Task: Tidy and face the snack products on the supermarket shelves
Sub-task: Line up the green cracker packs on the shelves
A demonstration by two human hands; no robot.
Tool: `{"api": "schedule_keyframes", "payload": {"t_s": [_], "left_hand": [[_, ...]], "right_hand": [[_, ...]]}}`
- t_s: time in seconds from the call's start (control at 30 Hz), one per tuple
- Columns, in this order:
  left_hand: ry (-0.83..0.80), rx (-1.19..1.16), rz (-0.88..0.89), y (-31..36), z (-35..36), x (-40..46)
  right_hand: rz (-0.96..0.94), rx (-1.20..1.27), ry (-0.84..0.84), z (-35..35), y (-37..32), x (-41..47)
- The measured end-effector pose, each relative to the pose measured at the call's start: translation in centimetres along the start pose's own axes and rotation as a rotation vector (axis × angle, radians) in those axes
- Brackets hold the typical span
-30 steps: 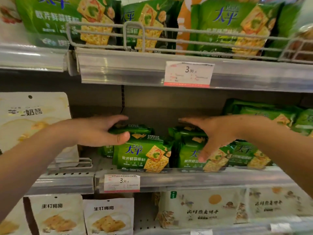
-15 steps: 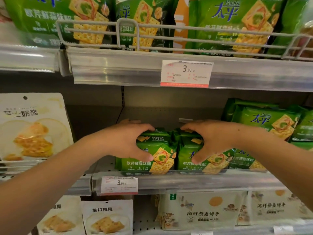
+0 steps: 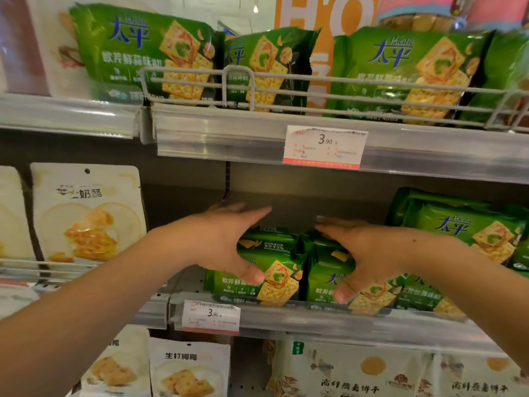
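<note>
Only the head view here. The labels were what I read first: the green cracker packs all carried blue "太平" with a small "Pacific" above it, and the big pack on the top shelf [image 3: 148, 53] read "欧芹鲜蒜味" under the logo. A white price tag [image 3: 325, 147] on the top shelf's rail said 3.90, and a second tag [image 3: 211, 316] on the middle shelf rail [image 3: 315, 319] said 3.90 too. Off to the left hung a pale pouch [image 3: 86, 213] with "奶酪" readable; the characters before it were too smeared for me. Down on the bottom shelf a white pouch [image 3: 190, 368] read "生打椰椰".

As for the hands: my left hand [image 3: 220, 245] was spread wide, fingers straight out over the top of the left green pack [image 3: 274, 279] and thumb down on its front face, so it bracketed the pack more than clamped it. My right hand [image 3: 369, 256] mirrored that on the right green pack [image 3: 323, 276], fingers flat over the top, thumb touching the lower front. I couldn't tell if the fingers actually touched the tops.

Both packs stood side by side at the front of the middle shelf, touching each other, faces out, just behind the rail. More of the same packs [image 3: 463, 233] were stacked to their right.
</note>
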State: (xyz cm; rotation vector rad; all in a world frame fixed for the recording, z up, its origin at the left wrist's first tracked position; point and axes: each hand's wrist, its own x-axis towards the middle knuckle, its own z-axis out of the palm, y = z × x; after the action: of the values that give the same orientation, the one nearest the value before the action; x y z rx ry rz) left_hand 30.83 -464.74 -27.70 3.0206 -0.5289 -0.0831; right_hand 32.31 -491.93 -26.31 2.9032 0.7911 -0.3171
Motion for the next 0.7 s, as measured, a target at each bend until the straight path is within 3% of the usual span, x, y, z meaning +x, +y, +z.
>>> {"api": "schedule_keyframes", "payload": {"t_s": [0.13,0.23,0.3,0.4,0.47,0.53,0.7], "left_hand": [[0.337,-0.024,0.011,0.5,-1.4,-3.8],[0.661,-0.057,0.09,0.9,-3.6,-6.7],[0.881,-0.08,0.175,0.9,-5.6,-8.1],[1.171,0.082,0.224,-0.2,-8.7,-8.7],[1.227,0.237,0.2,-1.5,-10.3,-8.0],[1.202,0.348,0.18,-2.7,-11.0,-7.1],[1.186,0.321,0.23,-3.9,-10.0,-6.3]], "right_hand": [[-0.153,0.021,0.075,-2.9,-2.0,-2.3],[-0.339,0.124,0.231,-6.4,-4.2,-4.9],[-0.467,0.26,0.448,-8.7,-5.6,-6.1],[-0.563,0.284,0.922,-11.9,-6.9,-6.1],[-0.491,0.233,1.045,-13.6,-7.8,-5.3],[-0.354,0.123,1.046,-14.5,-8.9,-3.9],[-0.147,-0.108,1.08,-13.8,-10.1,-1.8]]}}
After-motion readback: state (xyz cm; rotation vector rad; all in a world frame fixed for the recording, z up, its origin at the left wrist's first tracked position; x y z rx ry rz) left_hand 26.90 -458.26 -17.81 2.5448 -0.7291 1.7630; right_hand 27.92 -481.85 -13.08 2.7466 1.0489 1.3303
